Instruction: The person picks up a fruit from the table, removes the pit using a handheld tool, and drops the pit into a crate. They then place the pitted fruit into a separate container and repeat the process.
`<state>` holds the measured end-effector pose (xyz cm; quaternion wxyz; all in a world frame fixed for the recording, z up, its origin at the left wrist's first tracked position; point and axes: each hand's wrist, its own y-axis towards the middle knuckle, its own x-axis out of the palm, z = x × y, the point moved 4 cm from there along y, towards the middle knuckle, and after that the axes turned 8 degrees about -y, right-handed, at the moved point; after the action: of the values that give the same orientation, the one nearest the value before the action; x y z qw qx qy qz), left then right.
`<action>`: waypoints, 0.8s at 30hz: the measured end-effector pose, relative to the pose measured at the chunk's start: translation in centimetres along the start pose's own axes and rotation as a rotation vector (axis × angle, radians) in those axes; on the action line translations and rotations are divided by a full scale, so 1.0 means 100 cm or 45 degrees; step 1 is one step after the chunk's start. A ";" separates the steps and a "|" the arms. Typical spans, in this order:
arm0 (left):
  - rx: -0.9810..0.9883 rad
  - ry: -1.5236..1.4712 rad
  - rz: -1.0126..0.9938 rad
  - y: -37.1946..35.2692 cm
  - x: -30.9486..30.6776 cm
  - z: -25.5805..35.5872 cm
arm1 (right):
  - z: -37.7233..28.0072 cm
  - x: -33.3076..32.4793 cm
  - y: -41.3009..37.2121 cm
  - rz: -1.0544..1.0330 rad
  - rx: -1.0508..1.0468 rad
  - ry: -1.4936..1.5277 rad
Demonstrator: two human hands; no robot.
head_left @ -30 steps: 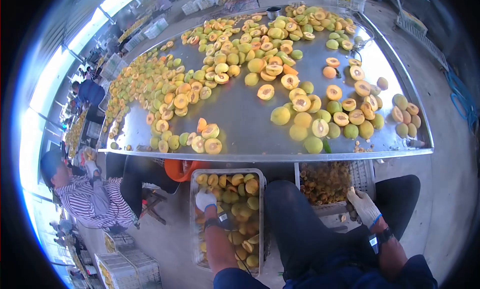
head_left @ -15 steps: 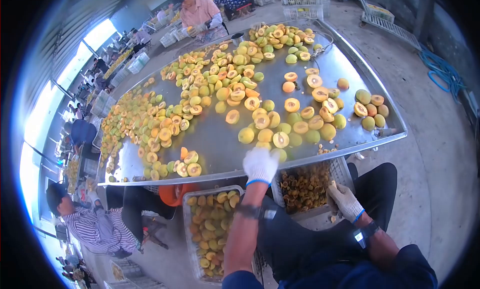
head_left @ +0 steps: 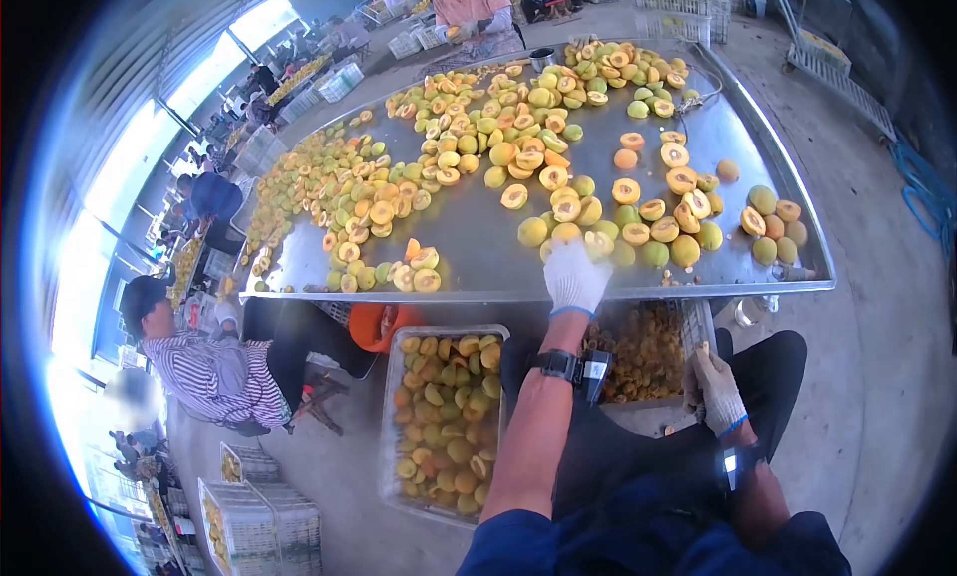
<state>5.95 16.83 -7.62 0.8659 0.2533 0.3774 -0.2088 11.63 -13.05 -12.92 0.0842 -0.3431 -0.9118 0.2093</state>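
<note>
My left hand [head_left: 576, 279], in a white knit glove, reaches over the near edge of the metal table [head_left: 478, 262]. Its fingertips are at a cluster of halved yellow peaches [head_left: 566, 209]; their grip is blurred and partly hidden. Low on the right, my right hand [head_left: 716, 392], also gloved, is closed beside my thigh. A small pale tip shows above its fingers, too little to name. Next to that hand is a crate [head_left: 698, 322] of brown pits and scraps [head_left: 638, 352]. Left of my left forearm stands a crate [head_left: 449, 331] filled with peach halves [head_left: 449, 407].
More halves spread across the table's left and far side, with a metal cup [head_left: 541, 58] at the back. A person in stripes [head_left: 224, 377] sits at left by an orange container [head_left: 371, 327]. Another person [head_left: 477, 8] works across the table. A blue hose [head_left: 922, 197] lies far right.
My left hand has moved forward from the table's near edge onto the peach halves. The view has shifted, showing more floor at lower left. My right hand stays closed beside the pit crate.
</note>
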 end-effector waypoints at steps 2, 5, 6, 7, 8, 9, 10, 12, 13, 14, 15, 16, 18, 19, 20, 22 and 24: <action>0.022 0.004 0.078 -0.008 -0.020 0.020 | -0.008 -0.003 -0.002 0.002 -0.041 -0.050; 0.258 -0.356 0.267 -0.043 -0.035 0.035 | -0.030 0.002 -0.012 -0.013 -0.055 -0.041; -0.141 -1.182 -0.044 -0.055 -0.016 0.021 | -0.040 0.005 -0.015 -0.033 -0.099 -0.109; -0.580 -1.980 -0.385 -0.073 0.005 0.017 | -0.049 0.009 -0.019 -0.051 -0.140 -0.177; -0.752 -2.261 -0.438 -0.090 0.005 0.027 | -0.055 0.013 -0.024 -0.046 -0.134 -0.171; -0.833 -2.330 -0.388 -0.103 0.009 0.029 | -0.062 0.018 -0.027 -0.080 -0.165 -0.226; -0.914 -2.398 -0.337 -0.113 0.014 0.030 | -0.069 0.023 -0.030 -0.113 -0.195 -0.282; -1.012 -2.504 -0.176 -0.124 0.021 0.034 | -0.075 0.029 -0.027 -0.106 -0.352 -0.691; -1.112 -2.600 -0.001 -0.131 0.025 0.034 | -0.076 0.032 -0.025 -0.108 -0.443 -0.779; -1.063 -2.691 -0.205 -0.138 0.029 0.030 | -0.076 0.036 -0.023 -0.105 -0.529 -0.870; -1.025 -2.672 -0.204 -0.143 0.028 0.030 | -0.072 0.038 -0.020 -0.113 -0.499 -0.864; -0.982 -2.656 -0.200 -0.146 0.027 0.032 | -0.069 0.040 -0.017 -0.122 -0.474 -0.858; -1.063 -2.678 -0.183 -0.153 0.031 0.033 | -0.071 0.043 -0.017 -0.089 -0.515 -0.882; -1.064 -2.711 -0.183 -0.157 0.032 0.032 | -0.070 0.044 -0.016 -0.084 -0.479 -0.921; -1.064 -2.742 -0.179 -0.157 0.031 0.033 | -0.070 0.045 -0.016 -0.083 -0.445 -0.957; -1.093 -2.697 -0.122 -0.159 0.033 0.036 | -0.068 0.044 -0.014 -0.055 -0.428 -0.982; -1.125 -2.653 -0.058 -0.162 0.035 0.036 | -0.062 0.042 -0.009 -0.055 -0.417 -1.070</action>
<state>1.15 1.31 -12.69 0.7681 -0.3793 -0.4828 -0.1820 9.77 -8.88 -6.87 -0.3444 -0.2182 -0.8949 0.1816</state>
